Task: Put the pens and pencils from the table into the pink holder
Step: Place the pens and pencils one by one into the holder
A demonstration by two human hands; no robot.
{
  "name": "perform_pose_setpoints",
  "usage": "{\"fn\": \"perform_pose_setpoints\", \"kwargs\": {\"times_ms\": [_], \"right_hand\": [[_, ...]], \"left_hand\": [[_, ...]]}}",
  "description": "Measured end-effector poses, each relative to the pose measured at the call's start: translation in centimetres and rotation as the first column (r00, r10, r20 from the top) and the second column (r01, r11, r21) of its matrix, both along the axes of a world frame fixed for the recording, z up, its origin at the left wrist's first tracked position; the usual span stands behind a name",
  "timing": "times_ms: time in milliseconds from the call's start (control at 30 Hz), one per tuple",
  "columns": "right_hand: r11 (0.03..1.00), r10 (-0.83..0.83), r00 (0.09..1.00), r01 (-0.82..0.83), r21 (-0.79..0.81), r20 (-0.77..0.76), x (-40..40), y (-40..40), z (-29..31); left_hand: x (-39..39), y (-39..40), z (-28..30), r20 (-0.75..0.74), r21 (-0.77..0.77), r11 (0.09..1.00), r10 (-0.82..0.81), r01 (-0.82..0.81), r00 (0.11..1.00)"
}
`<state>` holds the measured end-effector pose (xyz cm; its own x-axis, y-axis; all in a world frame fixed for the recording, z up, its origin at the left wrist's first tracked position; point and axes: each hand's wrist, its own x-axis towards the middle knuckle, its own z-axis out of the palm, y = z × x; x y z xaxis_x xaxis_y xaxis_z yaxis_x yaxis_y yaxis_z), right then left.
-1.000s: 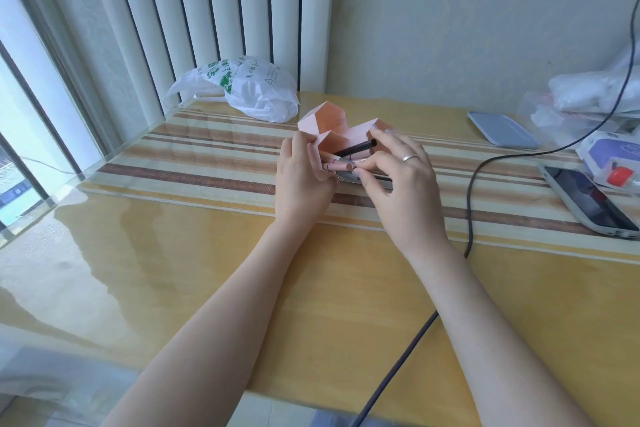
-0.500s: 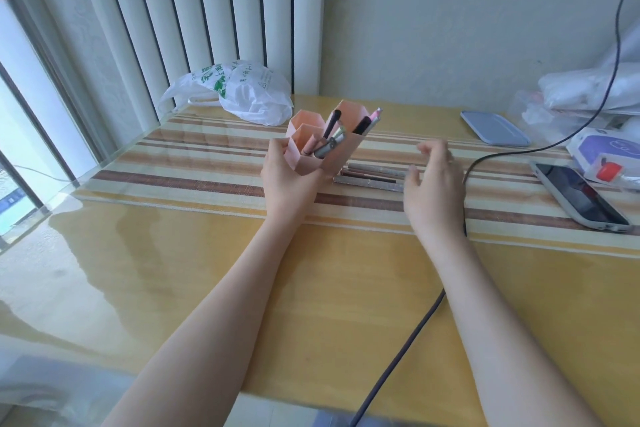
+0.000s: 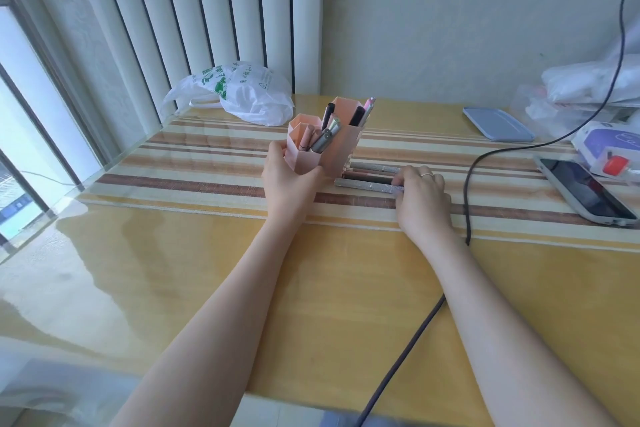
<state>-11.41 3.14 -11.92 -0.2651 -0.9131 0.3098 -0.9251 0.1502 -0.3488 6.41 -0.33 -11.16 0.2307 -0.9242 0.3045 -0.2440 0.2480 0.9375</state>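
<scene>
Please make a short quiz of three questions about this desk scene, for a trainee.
1. True or false: the pink holder lies on its side.
2. Which hand steadies the holder: A) left hand B) right hand?
3. Fill in: the right hand touches the pens on the table, which lie to the holder's ____.

Key: 1. False, it stands upright with pens inside. 2. A. 3. Right.

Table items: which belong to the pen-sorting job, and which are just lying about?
Job:
pink holder, held by the left hand
loose pens, right hand on them

Lying about:
plastic bag
phone
black cable
blue-grey lid
</scene>
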Motion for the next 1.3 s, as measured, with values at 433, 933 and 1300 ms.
{"fn": "perform_pose_setpoints", "kwargs": {"times_ms": [433, 933, 1300], "right_hand": [[0.953, 0.257, 0.608, -0.028, -0.303, 0.752, 0.2, 0.5, 2.2], [0.820, 0.518, 0.043, -0.307, -0.482, 0.854, 1.5, 1.6, 4.1], [0.906, 0.417, 0.535, -0.307, -0.290, 0.735, 1.7, 1.0, 2.6]], "left_hand": [[0.0, -0.6, -0.5, 0.002, 0.027, 0.999, 0.026, -0.026, 1.000], [0.0, -0.6, -0.5, 0.010, 0.020, 1.000, 0.023, -0.024, 1.000], [0.0, -0.5, -0.4, 0.013, 0.023, 1.000, 0.020, -0.020, 1.000]]}}
